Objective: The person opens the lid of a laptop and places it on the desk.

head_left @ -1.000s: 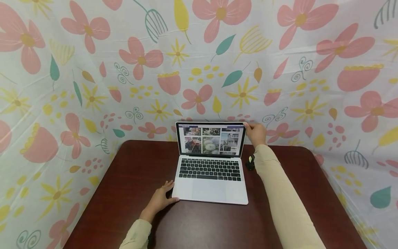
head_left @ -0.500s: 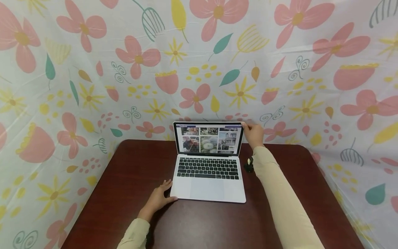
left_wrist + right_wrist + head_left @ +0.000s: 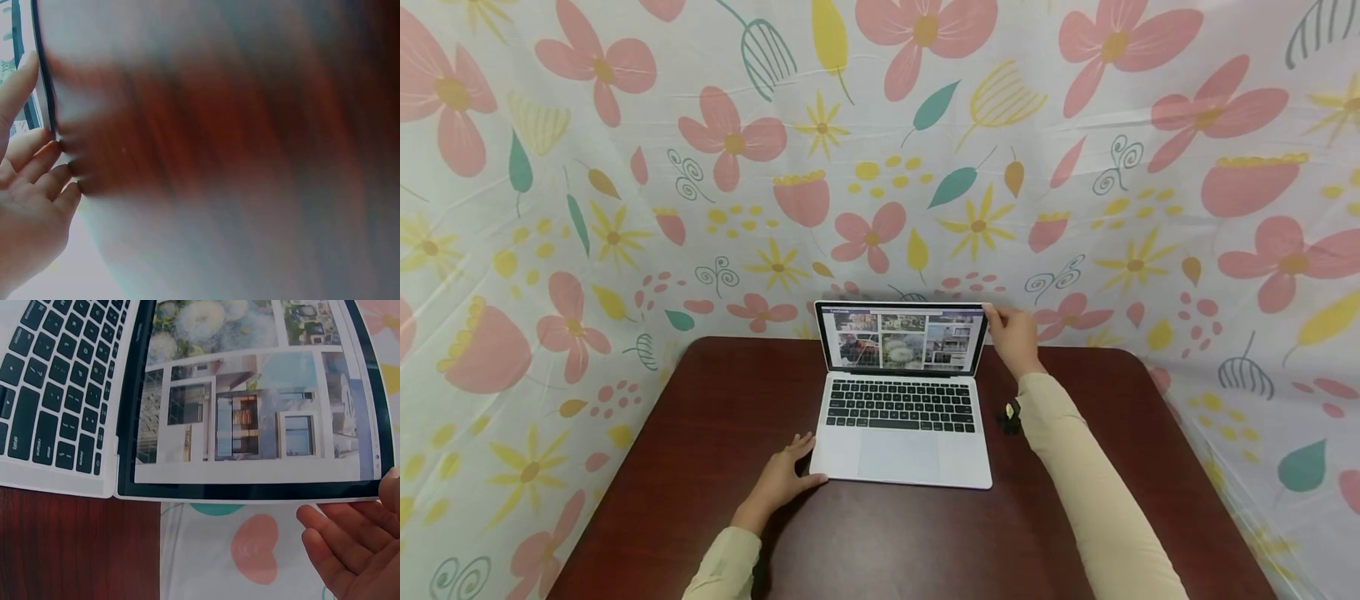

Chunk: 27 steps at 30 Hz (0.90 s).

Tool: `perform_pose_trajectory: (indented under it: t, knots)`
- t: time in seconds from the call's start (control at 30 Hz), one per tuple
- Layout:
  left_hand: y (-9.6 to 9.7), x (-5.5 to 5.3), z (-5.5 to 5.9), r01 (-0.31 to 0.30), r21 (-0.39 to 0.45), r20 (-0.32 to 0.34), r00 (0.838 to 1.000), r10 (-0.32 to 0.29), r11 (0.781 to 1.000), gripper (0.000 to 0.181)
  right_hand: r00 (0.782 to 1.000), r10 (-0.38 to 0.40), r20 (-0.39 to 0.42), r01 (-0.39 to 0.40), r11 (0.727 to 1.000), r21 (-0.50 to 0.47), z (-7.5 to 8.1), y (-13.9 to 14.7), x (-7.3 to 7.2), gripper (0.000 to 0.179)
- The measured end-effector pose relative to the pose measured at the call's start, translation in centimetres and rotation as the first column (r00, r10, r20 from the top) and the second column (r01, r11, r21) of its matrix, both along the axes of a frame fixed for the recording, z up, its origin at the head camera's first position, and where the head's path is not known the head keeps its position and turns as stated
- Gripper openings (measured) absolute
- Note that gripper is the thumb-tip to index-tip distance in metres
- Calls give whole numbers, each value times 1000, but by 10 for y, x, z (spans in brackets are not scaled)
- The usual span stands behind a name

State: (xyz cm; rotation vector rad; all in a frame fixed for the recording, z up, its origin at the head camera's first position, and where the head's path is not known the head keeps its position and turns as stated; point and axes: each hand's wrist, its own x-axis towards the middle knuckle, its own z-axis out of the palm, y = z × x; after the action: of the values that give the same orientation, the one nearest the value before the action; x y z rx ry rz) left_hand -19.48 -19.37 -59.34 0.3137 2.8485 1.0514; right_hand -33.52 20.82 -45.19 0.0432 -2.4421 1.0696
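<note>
A silver laptop (image 3: 895, 458) stands open on the table, several photos showing on its lit screen (image 3: 250, 419). My right hand (image 3: 1013, 337) pinches the upper right corner of the lid. In the right wrist view its thumb (image 3: 390, 487) lies on the screen side and the other fingers (image 3: 337, 534) curl by the lid's outer edge. My left hand (image 3: 782, 479) holds the base at its front left corner, thumb at the front edge and fingers along the left side. The left wrist view shows those fingertips (image 3: 59, 169) right at the laptop's edge, close over the table.
The dark red-brown table (image 3: 880, 542) has rounded back corners. A floral-printed curtain (image 3: 880, 142) hangs close behind the lid and along both sides. A small black device (image 3: 1010, 418) hangs under the right sleeve (image 3: 1090, 483).
The lid has tipped slightly forward, its top edge lower than before, and my right hand has come along with it. My left hand keeps its place at the base. The head view has shifted slightly.
</note>
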Motion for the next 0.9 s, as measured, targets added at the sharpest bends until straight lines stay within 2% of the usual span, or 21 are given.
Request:
perform_pose_trajectory:
  t: [0.13, 0.23, 0.4, 0.63, 0.8, 0.9]
  knots:
    - [1, 0, 0, 1, -8, 1, 1000, -1, 1000, 76, 1000, 11, 10, -11, 1000, -9, -3, -1, 5, 42]
    - [1, 0, -2, 3, -24, 7, 1000, -3, 1000, 76, 997, 47, 63, -44, 998, -44, -7, -2, 10, 41]
    - [2, 0, -3, 9, -42, 9, 1000, -9, 999, 76, 980, 123, 159, -108, 989, -98, -13, -4, 19, 50]
    - [5, 1, -3, 26, -119, -52, 998, -32, 993, 73, 960, 160, 230, -139, 985, -105, -19, 1, 35, 51]
    - [7, 5, 0, 35, -173, -93, 994, -52, 984, 69, 937, 219, 272, -206, 976, -76, -26, 6, 49, 49]
    - [8, 7, 3, 33, -210, -100, 993, -55, 977, 64, 931, 240, 273, -234, 971, -55, -29, 8, 57, 48]
